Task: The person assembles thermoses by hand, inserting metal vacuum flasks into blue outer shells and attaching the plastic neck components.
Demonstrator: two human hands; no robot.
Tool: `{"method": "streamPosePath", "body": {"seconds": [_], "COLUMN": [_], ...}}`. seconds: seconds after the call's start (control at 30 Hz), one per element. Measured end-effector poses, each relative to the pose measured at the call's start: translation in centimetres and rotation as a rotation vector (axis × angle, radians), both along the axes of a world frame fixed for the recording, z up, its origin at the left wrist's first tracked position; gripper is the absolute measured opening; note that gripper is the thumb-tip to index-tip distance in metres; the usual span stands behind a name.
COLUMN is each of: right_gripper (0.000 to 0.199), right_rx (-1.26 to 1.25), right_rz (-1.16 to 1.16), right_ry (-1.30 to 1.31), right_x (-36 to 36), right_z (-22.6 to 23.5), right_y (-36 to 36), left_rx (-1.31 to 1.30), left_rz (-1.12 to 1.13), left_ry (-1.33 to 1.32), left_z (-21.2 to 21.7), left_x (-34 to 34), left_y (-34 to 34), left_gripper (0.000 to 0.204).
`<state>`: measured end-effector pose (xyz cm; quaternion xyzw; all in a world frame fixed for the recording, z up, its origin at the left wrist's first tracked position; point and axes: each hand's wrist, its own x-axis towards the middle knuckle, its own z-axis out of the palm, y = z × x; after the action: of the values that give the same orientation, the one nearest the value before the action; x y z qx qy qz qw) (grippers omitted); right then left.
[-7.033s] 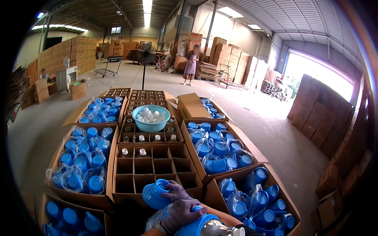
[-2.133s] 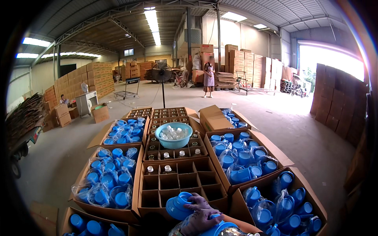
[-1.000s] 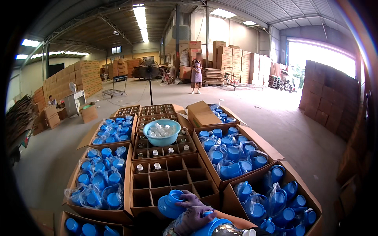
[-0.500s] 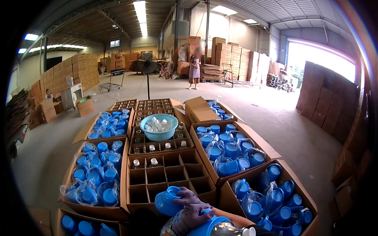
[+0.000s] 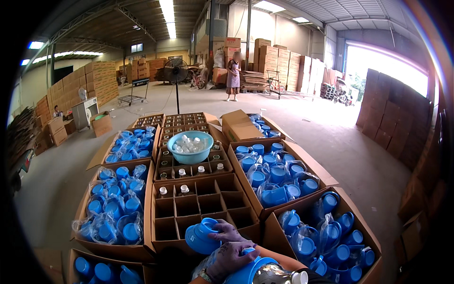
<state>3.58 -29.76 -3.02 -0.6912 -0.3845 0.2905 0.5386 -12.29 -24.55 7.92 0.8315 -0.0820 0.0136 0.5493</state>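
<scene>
Both my hands wear purple gloves and are close together at the lower middle. My right hand (image 5: 226,232) is closed on a blue flared plastic piece (image 5: 202,236) with a narrower round neck, held over the near edge of the divided carton (image 5: 158,244). Just below, my left hand (image 5: 229,261), with a watch at its wrist, curls over a larger blue plastic piece (image 5: 243,273). Against that piece lies a clear bottle (image 5: 272,274) with a white cap (image 5: 299,278), cut off by the lower edge. Clear plastic film shows beside my left hand.
White-capped bottles (image 5: 184,189) stand in some carton compartments. Behind, a light-blue basin (image 5: 191,157) of clear small parts rests on another carton. Cartons of bagged blue cups (image 5: 113,207) flank both sides. A fan (image 5: 176,71) and a person (image 5: 233,78) stand farther off.
The view has shifted slightly, and the blue flared piece in my right hand sits a little higher and tilts slightly differently. Both hands keep their hold.
</scene>
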Motion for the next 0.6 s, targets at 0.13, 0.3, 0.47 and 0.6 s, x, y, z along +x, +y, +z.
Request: {"method": "streamPosePath", "body": {"seconds": [0.13, 0.3, 0.47, 0.6], "right_gripper": [0.076, 0.076, 0.074, 0.072], "right_rx": [-0.002, -0.034, 0.001, 0.007], "right_rz": [-0.001, -0.011, -0.016, -0.017], "right_ry": [-0.017, 0.015, -0.027, -0.044], "right_x": [-0.2, -0.6, 0.0, -0.4], "right_z": [0.1, 1.2, 0.3, 0.7], "right_y": [0.1, 0.0, -0.4, 0.0], "left_rx": [-0.047, -0.03, -0.028, -0.022], "left_rz": [0.052, 0.067, 0.042, 0.075], "left_ry": [-0.052, -0.12, -0.127, -0.1], "left_z": [0.3, -0.1, -0.3, 0.5], "left_x": [-0.3, -0.1, 0.1, -0.4], "left_y": [-0.4, -0.4, -0.6, -0.4], "left_gripper": [0.051, 0.048, 0.049, 0.053]}}
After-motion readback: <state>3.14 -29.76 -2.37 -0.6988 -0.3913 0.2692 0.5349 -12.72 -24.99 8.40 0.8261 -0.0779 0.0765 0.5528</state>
